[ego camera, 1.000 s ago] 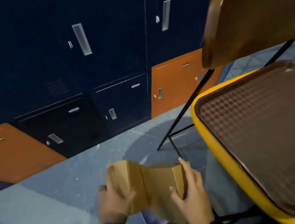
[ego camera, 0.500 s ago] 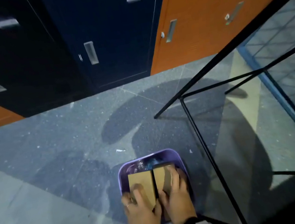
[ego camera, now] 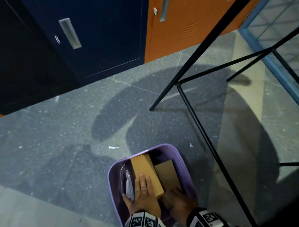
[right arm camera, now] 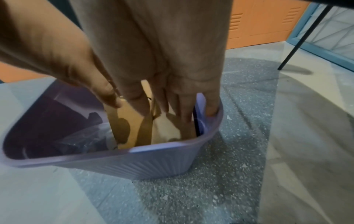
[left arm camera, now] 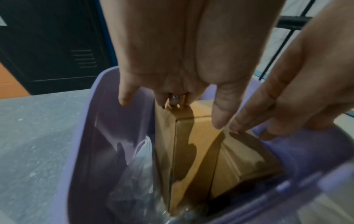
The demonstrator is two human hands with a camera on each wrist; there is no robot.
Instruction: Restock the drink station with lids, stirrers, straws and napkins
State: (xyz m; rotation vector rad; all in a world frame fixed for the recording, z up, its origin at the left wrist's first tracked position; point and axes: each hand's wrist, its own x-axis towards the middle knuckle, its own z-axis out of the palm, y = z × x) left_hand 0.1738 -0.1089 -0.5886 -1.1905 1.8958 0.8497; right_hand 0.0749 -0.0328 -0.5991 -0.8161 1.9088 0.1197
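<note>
A purple plastic bin (ego camera: 112, 180) stands on the speckled floor. Folded brown cardboard (ego camera: 144, 170) stands upright inside it, in two panels. My left hand (ego camera: 143, 189) lies flat on the taller left panel with straight fingers. My right hand (ego camera: 178, 200) reaches down into the bin beside the lower right panel (ego camera: 167, 172). In the left wrist view the left hand (left arm camera: 172, 91) touches the top edge of the cardboard (left arm camera: 191, 151). In the right wrist view the right hand (right arm camera: 172, 98) presses straight fingers on the cardboard (right arm camera: 124, 121) inside the bin (right arm camera: 153, 163).
A clear plastic bag (ego camera: 127, 181) fills the bin's left side. Black metal frame legs (ego camera: 195, 117) stand close on the right. Navy lockers (ego camera: 100, 32) and orange lockers (ego camera: 195, 5) line the far wall. A blue-framed glass panel (ego camera: 288, 78) is at the right.
The cardboard was held up in the air by both hands; now it stands folded in the bin with both hands pushing it down. The head view has dropped to the floor.
</note>
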